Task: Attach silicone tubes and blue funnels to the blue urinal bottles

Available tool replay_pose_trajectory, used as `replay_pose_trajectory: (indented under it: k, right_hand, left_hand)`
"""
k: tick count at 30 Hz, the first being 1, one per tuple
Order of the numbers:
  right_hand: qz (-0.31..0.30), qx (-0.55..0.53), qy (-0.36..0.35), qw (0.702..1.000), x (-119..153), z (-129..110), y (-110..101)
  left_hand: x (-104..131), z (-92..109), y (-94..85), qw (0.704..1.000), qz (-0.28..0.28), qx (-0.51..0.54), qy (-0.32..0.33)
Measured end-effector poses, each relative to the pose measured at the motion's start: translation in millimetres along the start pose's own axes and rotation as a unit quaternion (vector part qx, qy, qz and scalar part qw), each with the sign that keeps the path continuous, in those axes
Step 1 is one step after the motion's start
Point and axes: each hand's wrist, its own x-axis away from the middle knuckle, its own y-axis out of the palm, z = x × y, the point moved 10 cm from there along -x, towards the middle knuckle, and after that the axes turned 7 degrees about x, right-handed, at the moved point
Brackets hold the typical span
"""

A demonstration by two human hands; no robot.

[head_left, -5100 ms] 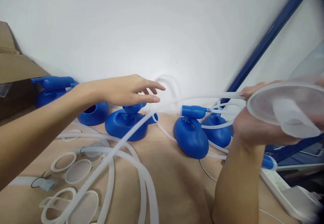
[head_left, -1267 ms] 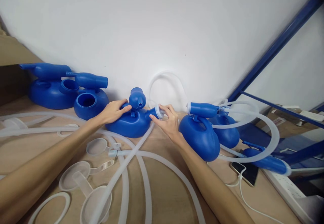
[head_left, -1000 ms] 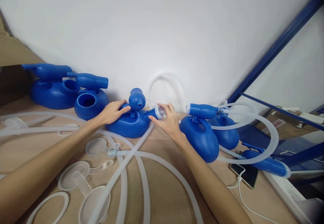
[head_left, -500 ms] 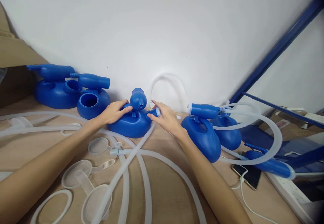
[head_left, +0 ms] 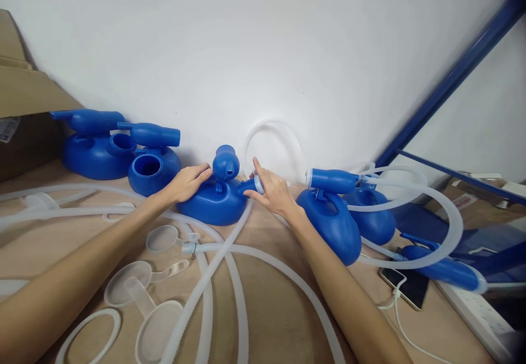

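A blue plastic bottle [head_left: 213,206] lies on the tabletop in the middle, with a smaller blue bulb-shaped part [head_left: 226,162] on top of it. My left hand [head_left: 189,182] grips the bottle's left upper side, thumb over the top. At the bottle's right end, my right hand [head_left: 274,191] has its fingers around the white cap [head_left: 258,184] on the neck. A translucent hose [head_left: 205,276] runs forward from beside the neck.
Two more blue bottles [head_left: 96,155] stand left by a cardboard box [head_left: 28,92]. On the right are blue bottles with hoses [head_left: 329,221], a phone [head_left: 406,287] and a power strip [head_left: 479,314]. Translucent lids [head_left: 158,331] and a ring [head_left: 88,336] lie front left.
My right hand's fingers have shifted slightly right along the neck and onto the cap. The view has shifted a little, and my left hand stays on the bottle.
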Motion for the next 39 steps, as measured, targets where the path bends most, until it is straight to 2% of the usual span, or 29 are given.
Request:
replay_pose_trajectory:
  k: [4, 7, 9, 12, 16, 19, 23, 27, 32, 39]
  right_hand:
    - [-0.044, -0.063, 0.08, 0.994, -7, -7, -19]
    - [-0.069, -0.067, 0.129, 0.987, -16, -13, -26]
    - [-0.091, -0.058, 0.134, 0.985, -21, -16, -23]
    - [-0.109, -0.077, 0.095, 0.986, -23, -20, -17]
    - [-0.079, -0.102, 0.023, 0.991, -20, -25, -21]
    - [-0.063, -0.075, 0.018, 0.995, -19, -28, -25]
    - [-0.068, -0.044, 0.055, 0.995, -18, -27, -24]
    - [-0.028, -0.084, 0.087, 0.992, -19, -24, -27]
    - [0.003, -0.165, 0.215, 0.963, -16, -5, -23]
    - [0.049, -0.156, 0.262, 0.951, -13, -3, -25]
  left_hand:
    - [0, -2, 0.7, 1.0, 0.002, 0.014, 0.002]
    - [1, -1, 1.4, 1.0, -0.001, 0.024, 0.003]
    - [1, 0, 1.5, 1.0, -0.002, 0.029, 0.004]
    - [1, 1, 1.4, 0.999, -0.003, 0.036, 0.004]
    - [1, 1, 1.8, 0.999, -0.003, 0.042, 0.002]
    - [1, 1, 2.4, 0.999, -0.005, 0.046, -0.001]
    - [1, 1, 2.8, 0.999, -0.008, 0.048, -0.004]
    - [1, 1, 1.9, 0.999, -0.003, 0.047, -0.004]
    - [1, 1, 1.4, 0.999, 0.0, 0.047, -0.005]
    - [1, 2, 0.8, 0.999, 0.001, 0.043, -0.003]
